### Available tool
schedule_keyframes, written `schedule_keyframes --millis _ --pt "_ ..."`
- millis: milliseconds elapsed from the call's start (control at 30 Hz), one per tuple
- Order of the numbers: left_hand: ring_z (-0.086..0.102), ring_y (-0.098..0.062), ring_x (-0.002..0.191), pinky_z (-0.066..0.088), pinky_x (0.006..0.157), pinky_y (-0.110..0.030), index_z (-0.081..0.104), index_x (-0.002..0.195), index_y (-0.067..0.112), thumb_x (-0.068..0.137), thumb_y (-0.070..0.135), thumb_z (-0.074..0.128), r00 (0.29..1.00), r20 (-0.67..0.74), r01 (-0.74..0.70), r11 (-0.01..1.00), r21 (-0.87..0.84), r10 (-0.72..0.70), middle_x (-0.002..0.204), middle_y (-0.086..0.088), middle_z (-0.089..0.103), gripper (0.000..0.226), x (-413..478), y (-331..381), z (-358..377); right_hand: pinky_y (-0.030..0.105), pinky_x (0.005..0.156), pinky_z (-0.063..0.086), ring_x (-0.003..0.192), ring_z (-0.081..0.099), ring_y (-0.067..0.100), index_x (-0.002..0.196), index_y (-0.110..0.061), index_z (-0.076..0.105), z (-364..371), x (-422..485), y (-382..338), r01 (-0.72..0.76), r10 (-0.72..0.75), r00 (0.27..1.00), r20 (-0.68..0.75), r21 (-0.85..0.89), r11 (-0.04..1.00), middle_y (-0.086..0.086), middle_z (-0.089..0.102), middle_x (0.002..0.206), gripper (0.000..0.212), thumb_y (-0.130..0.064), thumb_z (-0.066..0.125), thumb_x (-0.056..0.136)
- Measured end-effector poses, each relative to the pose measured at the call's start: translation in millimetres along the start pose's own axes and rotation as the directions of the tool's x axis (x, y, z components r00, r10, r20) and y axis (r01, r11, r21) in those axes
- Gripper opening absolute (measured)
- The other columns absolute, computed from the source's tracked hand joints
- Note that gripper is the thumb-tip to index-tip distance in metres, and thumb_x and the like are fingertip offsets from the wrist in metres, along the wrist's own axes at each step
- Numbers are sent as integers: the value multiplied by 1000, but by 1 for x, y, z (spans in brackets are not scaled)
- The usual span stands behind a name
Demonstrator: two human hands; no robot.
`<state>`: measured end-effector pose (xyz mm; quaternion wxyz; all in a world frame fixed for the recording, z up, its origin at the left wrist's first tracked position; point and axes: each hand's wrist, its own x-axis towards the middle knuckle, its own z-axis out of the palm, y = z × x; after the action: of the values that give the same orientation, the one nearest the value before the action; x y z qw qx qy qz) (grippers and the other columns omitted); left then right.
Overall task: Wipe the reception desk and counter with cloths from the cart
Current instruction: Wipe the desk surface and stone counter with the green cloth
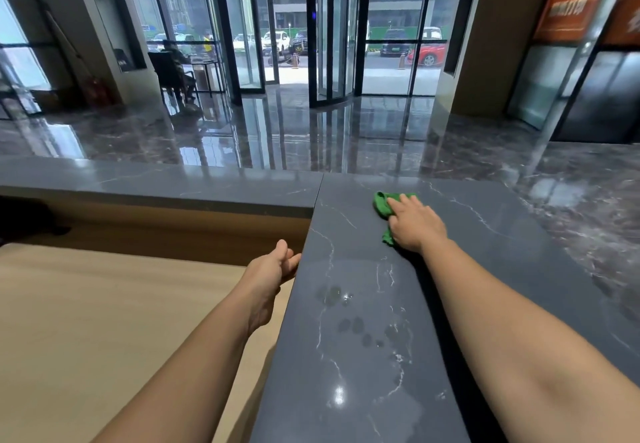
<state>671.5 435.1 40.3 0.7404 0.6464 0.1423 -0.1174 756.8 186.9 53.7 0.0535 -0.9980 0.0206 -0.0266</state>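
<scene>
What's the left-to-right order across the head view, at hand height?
Wooden desk → left hand, by the edge of the stone counter → water spots → green cloth, showing left of the right hand pressing it.

The counter [363, 304] top was dark grey stone with thin white veins. It was smooth and satin-glossy and caught a bright point of light, though damp smears and darker wet spots dulled parts of it. The cloth [381, 205] on it was green, soft fabric, matt and crumpled. The lower desk [104, 321] was pale wood-grain, smooth and matt. The lobby floor [277, 131] was dark veined stone, polished mirror-glossy. The doors [242, 34] were clear glass in dark metal frames [311, 44].
</scene>
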Motion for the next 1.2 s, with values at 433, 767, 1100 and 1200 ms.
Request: schedule_keyframes --millis 433,767,1100,1200 --pt "58 -13 107 42 91 -30 54 125 20 101 50 32 979 197 59 996 -68 -45 116 1 60 44 -16 5 -9 44 121 4 150 3 29 156 -18 14 13 -51 -101 -296 299 953 -37 79 952 8 6 164 62 -22 35 98" --pt "40 -27 137 27 116 -43 21 152 10 95 65 22 941 333 193 903 -385 -59 152 -12 38 80 -43 -5 -39 45 122 5 151 2 27 154 -18 21 23 -101 -185 22 -21 1000 -24 67 998 8 7 164 57 -31 34 100" --pt "26 -20 144 21 118 -34 18 153 9 103 47 24 953 301 60 990 -130 -19 158 -6 25 63 -66 -12 -29 40 120 10 150 8 18 154 -22 21 5 -118 -95 -83 83 997 3 55 995 1 12 163 52 -27 27 102" --pt "31 -19 142 24 118 -35 27 150 11 103 46 27 953 304 21 998 -66 0 153 -3 34 59 -74 -19 -35 41 119 13 150 9 19 153 -20 22 -3 -128 -56 -200 199 980 13 26 980 1 12 163 52 -27 27 102"
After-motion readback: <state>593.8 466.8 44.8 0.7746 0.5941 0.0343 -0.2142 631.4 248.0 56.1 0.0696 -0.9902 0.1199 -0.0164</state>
